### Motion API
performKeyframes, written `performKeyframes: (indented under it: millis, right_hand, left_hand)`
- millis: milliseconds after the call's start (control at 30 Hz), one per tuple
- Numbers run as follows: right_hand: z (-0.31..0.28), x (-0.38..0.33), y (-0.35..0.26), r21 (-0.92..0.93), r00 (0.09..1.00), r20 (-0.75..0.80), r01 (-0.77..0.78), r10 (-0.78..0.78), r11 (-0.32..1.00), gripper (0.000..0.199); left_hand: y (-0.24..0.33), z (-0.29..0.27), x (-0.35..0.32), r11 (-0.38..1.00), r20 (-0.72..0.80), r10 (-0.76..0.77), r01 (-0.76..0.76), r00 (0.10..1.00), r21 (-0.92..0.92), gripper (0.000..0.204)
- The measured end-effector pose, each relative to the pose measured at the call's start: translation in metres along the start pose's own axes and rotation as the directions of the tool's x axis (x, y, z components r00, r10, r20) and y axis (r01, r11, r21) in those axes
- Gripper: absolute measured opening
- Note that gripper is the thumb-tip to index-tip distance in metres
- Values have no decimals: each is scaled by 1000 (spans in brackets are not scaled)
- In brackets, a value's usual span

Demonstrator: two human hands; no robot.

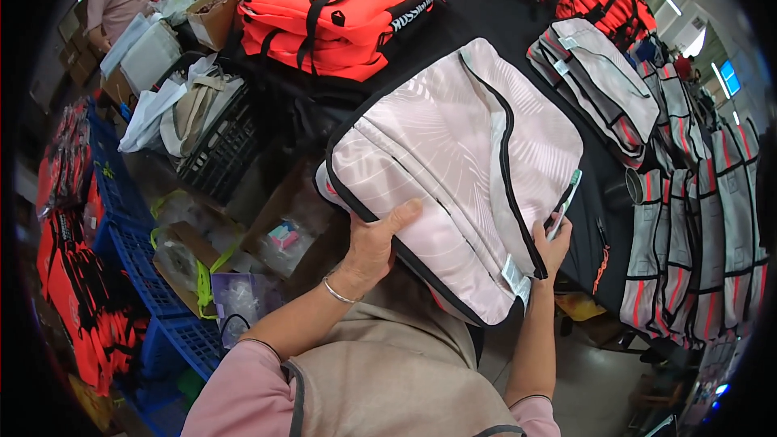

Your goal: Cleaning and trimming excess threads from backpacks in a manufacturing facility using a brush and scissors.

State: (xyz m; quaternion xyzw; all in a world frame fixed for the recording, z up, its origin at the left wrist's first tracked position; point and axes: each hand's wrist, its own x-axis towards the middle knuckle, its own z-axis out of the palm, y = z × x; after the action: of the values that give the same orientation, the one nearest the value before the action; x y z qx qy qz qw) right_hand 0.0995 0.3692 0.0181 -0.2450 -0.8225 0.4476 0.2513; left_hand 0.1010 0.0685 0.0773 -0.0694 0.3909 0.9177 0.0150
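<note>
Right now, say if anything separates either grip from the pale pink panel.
Nothing visible does: the left grip has its thumb on the pale pink fabric panel; the right grip, holding a pen-like tool, meets the panel's right edge.

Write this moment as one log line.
left hand: grips pale pink patterned fabric panel with black edging; right hand: holds slim white-green tool; nearby: orange fabric bags

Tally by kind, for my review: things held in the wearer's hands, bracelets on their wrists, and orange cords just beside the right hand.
Pale pink bag piece, held by left hand and right hand: 1
Slim white-and-green tool, in the right hand: 1
Silver bracelet, left wrist: 1
Orange cord: 1
Total: 4
</note>
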Motion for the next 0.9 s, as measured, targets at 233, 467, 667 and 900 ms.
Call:
performKeyframes:
  millis: [233, 467, 667, 900]
  right_hand:
    - [4, -6, -1, 102, 997, -51, 58, -53, 993, 35]
    - [33, -22, -36, 490, 984, 163, -149, 77, 859, 29]
    - [-23, 6, -25, 707, 972, 26, -183, 234, 683, 31]
    - [-91, 3, 27, 781, 922, -133, -128, 364, 612, 31]
  left_hand:
    - [5, -7, 9, 994, -142, -109, 110, 984, 3, 46]
    - [97, 63, 29, 671, 348, 375, -510, 859, 538, 38]
    - [135, 166, 32, -391, 882, -10, -814, 470, 429, 33]
    - [-31, 85, 83, -268, 750, -566, -937, 341, 224, 50]
